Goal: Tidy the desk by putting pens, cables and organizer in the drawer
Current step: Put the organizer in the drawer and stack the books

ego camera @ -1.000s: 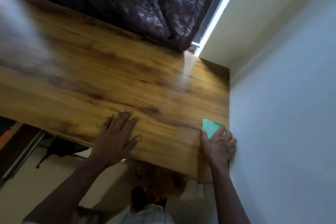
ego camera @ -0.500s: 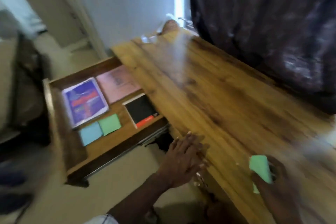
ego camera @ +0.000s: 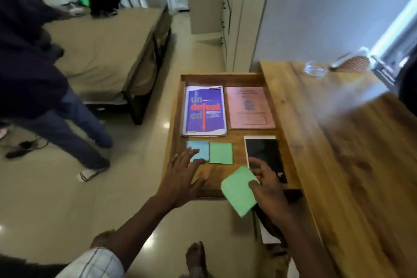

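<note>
The wooden drawer point(ego camera: 173, 133) stands pulled out from the left side of the desk point(ego camera: 343, 153). Inside lie a purple book point(ego camera: 204, 110), a pink booklet point(ego camera: 249, 107), a black notebook point(ego camera: 265, 156), a blue sticky pad point(ego camera: 199, 149) and a green sticky pad point(ego camera: 221, 153). My right hand point(ego camera: 267, 184) pinches another green sticky pad point(ego camera: 239, 189) over the drawer's near edge. With its fingers spread, my left hand point(ego camera: 182, 176) hovers over the drawer's near left corner, touching the blue pad's edge. No pens, cables or organizer are in view.
A glass dish point(ego camera: 316, 70) sits at the desk's far end. A bed point(ego camera: 106, 52) stands to the left across the tiled floor. Another person point(ego camera: 45, 88) in dark clothes stands at the far left. My bare foot point(ego camera: 196, 257) shows below the drawer.
My view swung from the desk top to the open drawer. My right hand carried the green pad off the desk and over the drawer. My left hand left the desk edge and moved over the drawer.
</note>
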